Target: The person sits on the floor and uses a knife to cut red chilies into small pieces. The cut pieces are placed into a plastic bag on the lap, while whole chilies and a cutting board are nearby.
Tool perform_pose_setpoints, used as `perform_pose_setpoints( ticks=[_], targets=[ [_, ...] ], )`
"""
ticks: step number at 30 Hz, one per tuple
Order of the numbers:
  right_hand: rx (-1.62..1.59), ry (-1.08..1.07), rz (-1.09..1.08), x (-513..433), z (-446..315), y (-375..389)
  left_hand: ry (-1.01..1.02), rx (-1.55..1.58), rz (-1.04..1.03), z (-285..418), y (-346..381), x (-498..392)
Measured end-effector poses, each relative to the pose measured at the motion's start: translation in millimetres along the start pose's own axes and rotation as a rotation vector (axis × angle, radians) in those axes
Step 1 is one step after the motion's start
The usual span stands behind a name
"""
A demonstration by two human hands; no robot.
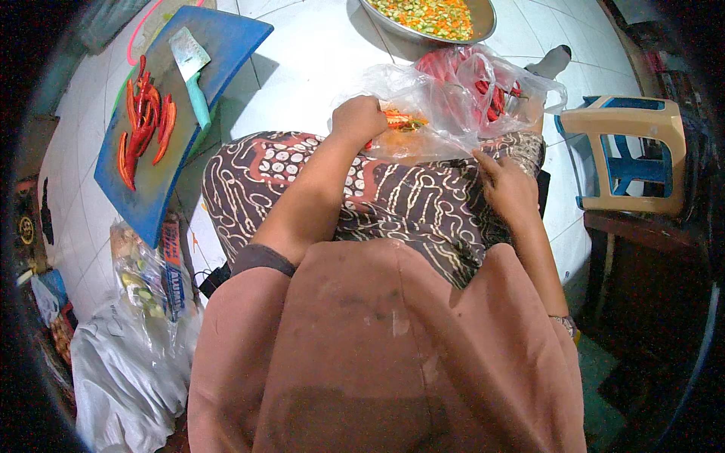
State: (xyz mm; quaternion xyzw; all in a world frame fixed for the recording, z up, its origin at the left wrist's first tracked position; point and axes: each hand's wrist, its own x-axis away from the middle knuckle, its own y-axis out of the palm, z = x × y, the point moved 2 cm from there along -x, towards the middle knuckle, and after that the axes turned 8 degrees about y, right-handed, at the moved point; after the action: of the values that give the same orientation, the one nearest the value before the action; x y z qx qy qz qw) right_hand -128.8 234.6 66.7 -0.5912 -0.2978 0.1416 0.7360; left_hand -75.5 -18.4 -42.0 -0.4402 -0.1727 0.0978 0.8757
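Note:
Over my lap, my left hand [360,120] is curled in a fist, with a bit of red chili [368,145] showing below it. Beside that fist, split chili pieces and seedy scraps [406,121] lie on a clear plastic bag [413,148] spread across my knees. The thumb and forefinger of my right hand [508,184] pinch the near right edge of this bag. Just beyond, another clear bag [473,65] holds whole red chilies [494,102]. What the left fingers enclose is mostly hidden.
At left, a blue cutting board [226,42] carries split red chilies [144,122] and a cleaver [191,56] with a turquoise handle. A metal bowl [487,22] of diced vegetables stands ahead. On the right is a beige-and-blue plastic stool [674,153]. Plastic packages [147,277] lie lower left.

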Motion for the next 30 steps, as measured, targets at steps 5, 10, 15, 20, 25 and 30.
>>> perform_pose_setpoints(
  ticks=[5,10,15,20,25,30],
  targets=[
    [-0.141,0.092,-0.053,19.0,-19.5,7.6,-0.089,0.123,0.091,-8.8,6.8,-5.2],
    [-0.254,0.174,-0.073,25.2,-32.2,18.5,-0.140,0.150,0.063,-11.7,7.6,-9.8],
    [-0.332,0.214,-0.088,27.5,-41.3,22.0,-0.195,0.188,0.069,-10.9,4.7,-8.3],
    [-0.309,0.211,-0.121,32.2,-46.7,14.9,-0.206,0.206,0.092,-11.9,5.7,-6.1],
    [-0.211,0.138,-0.178,35.4,-49.6,24.6,-0.187,0.134,0.078,-3.2,4.7,-3.3],
    [-0.365,0.154,-0.183,31.8,-55.2,31.4,-0.131,0.097,0.135,-12.4,15.8,-6.4]
  ],
)
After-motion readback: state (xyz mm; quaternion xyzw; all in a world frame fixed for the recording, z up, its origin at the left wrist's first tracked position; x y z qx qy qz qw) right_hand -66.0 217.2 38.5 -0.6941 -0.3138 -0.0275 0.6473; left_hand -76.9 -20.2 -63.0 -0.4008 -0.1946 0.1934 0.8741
